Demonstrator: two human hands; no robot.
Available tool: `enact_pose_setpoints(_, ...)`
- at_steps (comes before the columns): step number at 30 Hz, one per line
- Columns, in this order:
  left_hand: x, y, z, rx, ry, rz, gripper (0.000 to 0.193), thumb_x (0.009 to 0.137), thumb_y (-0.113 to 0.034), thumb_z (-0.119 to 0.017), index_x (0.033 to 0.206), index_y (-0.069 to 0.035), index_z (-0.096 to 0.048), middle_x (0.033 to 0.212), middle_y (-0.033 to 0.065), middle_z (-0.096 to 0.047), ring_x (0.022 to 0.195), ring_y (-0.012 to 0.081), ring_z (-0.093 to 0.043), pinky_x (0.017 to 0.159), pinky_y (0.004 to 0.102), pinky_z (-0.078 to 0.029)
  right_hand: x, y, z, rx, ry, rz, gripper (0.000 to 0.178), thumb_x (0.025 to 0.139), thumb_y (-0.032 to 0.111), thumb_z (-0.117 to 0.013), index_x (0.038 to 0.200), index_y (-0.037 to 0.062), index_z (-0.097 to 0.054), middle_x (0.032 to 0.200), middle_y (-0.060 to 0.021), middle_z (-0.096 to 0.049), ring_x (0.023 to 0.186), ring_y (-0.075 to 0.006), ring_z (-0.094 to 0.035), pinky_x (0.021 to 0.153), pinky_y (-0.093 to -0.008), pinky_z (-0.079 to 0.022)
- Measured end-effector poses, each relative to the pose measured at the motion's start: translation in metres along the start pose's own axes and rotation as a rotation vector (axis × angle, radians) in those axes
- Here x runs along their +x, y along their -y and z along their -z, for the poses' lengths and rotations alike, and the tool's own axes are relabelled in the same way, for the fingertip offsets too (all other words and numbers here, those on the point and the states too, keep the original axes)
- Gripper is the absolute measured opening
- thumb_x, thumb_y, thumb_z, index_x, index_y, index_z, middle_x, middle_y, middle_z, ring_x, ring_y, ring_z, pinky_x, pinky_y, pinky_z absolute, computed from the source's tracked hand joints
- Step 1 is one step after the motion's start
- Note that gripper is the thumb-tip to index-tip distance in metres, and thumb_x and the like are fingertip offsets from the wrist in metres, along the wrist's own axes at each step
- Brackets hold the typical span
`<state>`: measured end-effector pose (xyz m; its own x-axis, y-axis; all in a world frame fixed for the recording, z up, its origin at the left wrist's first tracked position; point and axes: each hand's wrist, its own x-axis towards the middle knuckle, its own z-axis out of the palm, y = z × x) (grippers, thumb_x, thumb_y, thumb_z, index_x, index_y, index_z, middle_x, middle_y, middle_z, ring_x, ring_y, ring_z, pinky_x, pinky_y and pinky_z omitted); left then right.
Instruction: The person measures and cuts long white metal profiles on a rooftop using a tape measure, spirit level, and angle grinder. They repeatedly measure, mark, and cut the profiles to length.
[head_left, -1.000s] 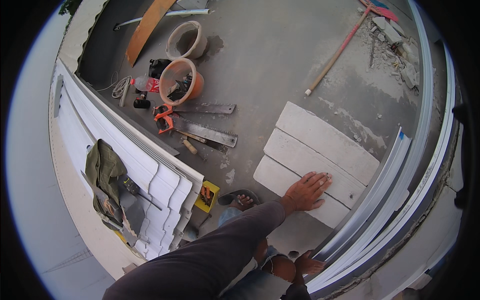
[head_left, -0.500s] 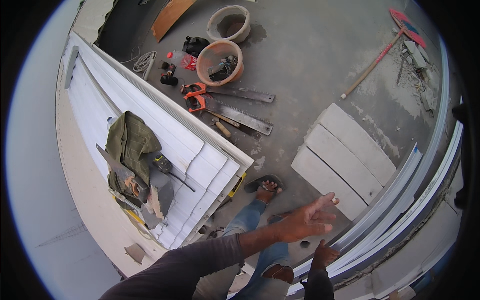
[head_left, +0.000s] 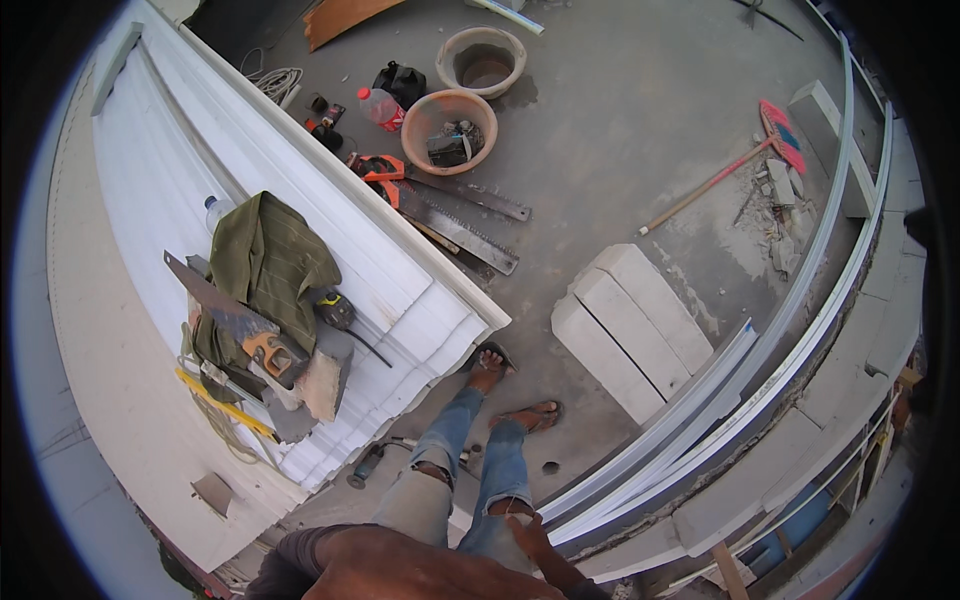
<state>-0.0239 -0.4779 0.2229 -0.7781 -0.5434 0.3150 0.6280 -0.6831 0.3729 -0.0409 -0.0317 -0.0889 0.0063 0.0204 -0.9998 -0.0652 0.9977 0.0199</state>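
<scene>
My left forearm [head_left: 420, 565] crosses the lower edge, bare below a dark sleeve and close to the camera; its hand is out of the picture. Low beside my right knee hangs my right hand [head_left: 525, 530], small and dim, and whether its fingers are curled does not show. Nearest to it are long white metal profiles [head_left: 690, 440] along the wall. To my left, a handsaw [head_left: 225, 310], a green cloth [head_left: 265, 250] and a tape measure [head_left: 335, 310] lie on white corrugated sheets [head_left: 390, 270].
Pale blocks [head_left: 640, 320] lie side by side ahead on the grey floor. Two saws [head_left: 455, 235] rest near a bucket of tools [head_left: 450, 130] and another bucket [head_left: 482, 62]. A broom [head_left: 710, 185] lies beside rubble [head_left: 780, 215]. An angle grinder [head_left: 368, 465] sits near my feet.
My left arm has drawn back from its reach ahead to the lower edge, taking its hand out of view. My right hand has moved left beside my knee. The view has shifted.
</scene>
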Motion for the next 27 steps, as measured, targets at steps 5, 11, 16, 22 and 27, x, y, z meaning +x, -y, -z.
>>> enact_pose_setpoints(5,0.006,-0.037,0.004,0.033,0.086,0.094,0.114,0.087,-0.058,-0.078,0.148,0.029,-0.036,0.139,0.0563,-0.047,0.131,0.0678,-0.053,0.107,0.0679,-0.043,-0.046,0.017,-0.035,-0.252,-0.232,0.298,0.121,0.077,0.059,-0.083,0.159,-0.0076,-0.022,0.135,-0.0428,-0.054,0.124,-0.0575,-0.059,0.107,-0.0591,-0.050)
enact_pose_setpoints(11,-0.057,-0.072,0.066,0.645,-0.452,0.625,0.119,0.077,-0.059,-0.087,0.164,0.003,-0.034,0.152,0.0296,-0.057,0.138,0.0415,-0.060,0.118,0.0535,-0.039,-0.042,0.024,-0.056,-0.229,-0.241,0.194,0.113,0.080,0.059,-0.080,0.160,-0.0004,-0.026,0.136,-0.0374,-0.056,0.125,-0.0535,-0.060,0.106,-0.0600,-0.050)
enact_pose_setpoints(16,-0.159,-0.107,0.225,2.488,-0.911,1.341,0.080,0.077,-0.044,-0.089,0.136,-0.001,-0.055,0.133,0.0200,-0.059,0.134,0.0370,-0.050,0.120,0.0610,-0.029,-0.061,0.037,-0.062,-0.189,-0.303,0.198,0.101,0.085,0.058,-0.076,0.157,0.0010,-0.036,0.136,-0.0360,-0.057,0.125,-0.0523,-0.060,0.106,-0.0603,-0.049)
enact_pose_setpoints(22,-0.205,-0.119,0.302,2.555,-1.113,1.603,0.072,0.073,-0.040,-0.090,0.129,-0.006,-0.057,0.126,0.0156,-0.061,0.126,0.0338,-0.057,0.118,0.0617,-0.031,-0.087,0.039,-0.047,-0.234,-0.258,0.188,0.086,0.092,0.060,-0.070,0.140,-0.0082,-0.050,0.128,-0.0365,-0.063,0.119,-0.0513,-0.064,0.101,-0.0570,-0.052)
enact_pose_setpoints(27,-0.193,-0.129,0.306,2.499,-1.034,1.626,0.076,0.072,-0.043,-0.090,0.128,-0.006,-0.055,0.119,0.0162,-0.070,0.116,0.0346,-0.067,0.110,0.0605,-0.038,-0.106,0.038,-0.030,-0.218,-0.308,0.295,0.084,0.092,0.062,-0.069,0.139,-0.0062,-0.055,0.127,-0.0314,-0.067,0.121,-0.0467,-0.065,0.103,-0.0542,-0.052)
